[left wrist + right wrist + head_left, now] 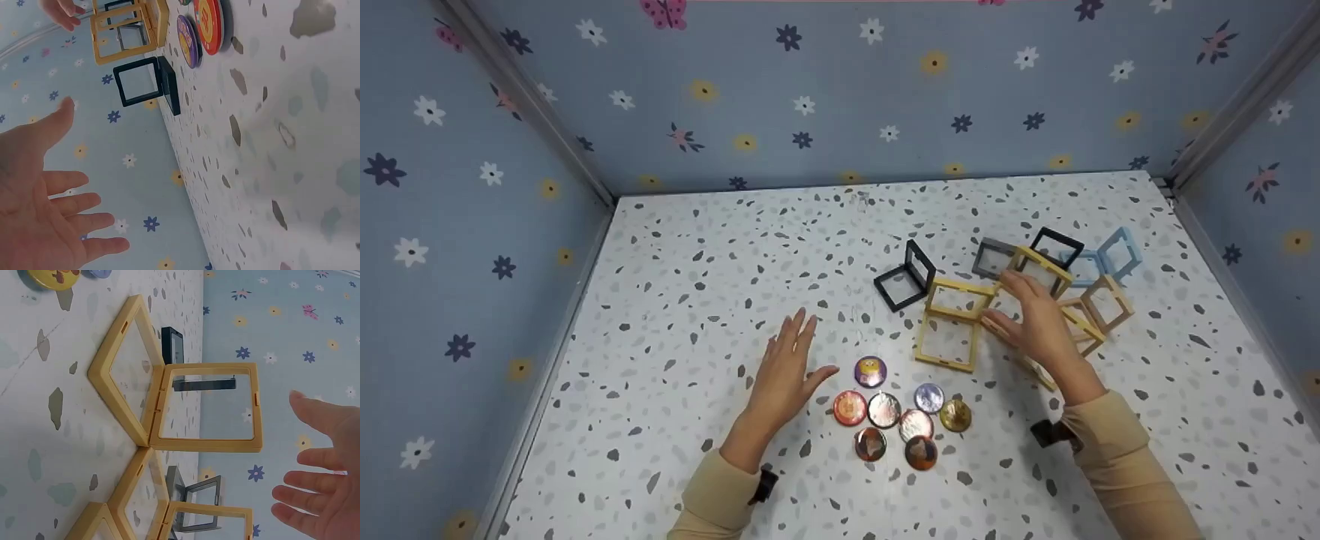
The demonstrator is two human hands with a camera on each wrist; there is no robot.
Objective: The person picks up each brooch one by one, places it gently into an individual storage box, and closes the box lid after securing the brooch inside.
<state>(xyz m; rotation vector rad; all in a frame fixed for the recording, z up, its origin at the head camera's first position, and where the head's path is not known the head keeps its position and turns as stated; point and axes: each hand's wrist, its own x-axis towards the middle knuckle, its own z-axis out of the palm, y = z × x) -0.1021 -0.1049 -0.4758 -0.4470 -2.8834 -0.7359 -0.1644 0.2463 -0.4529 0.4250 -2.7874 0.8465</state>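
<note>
My left hand hovers over the table, fingers straight and thumb spread, left of several round pin badges. Closest to it are a red badge and a purple badge with a yellow figure. Over the group of hinged display frames, my right hand is held with fingers extended and holds nothing. Beside its thumb stands a yellow frame, its lid raised; the right wrist view shows this frame apart from the fingers. More yellow frames are partly hidden under the right hand.
A black frame stands unfolded left of the yellow ones. Farther back are a grey frame, another black frame and a light blue frame. A tan frame is at the right. Flowered walls enclose the speckled table.
</note>
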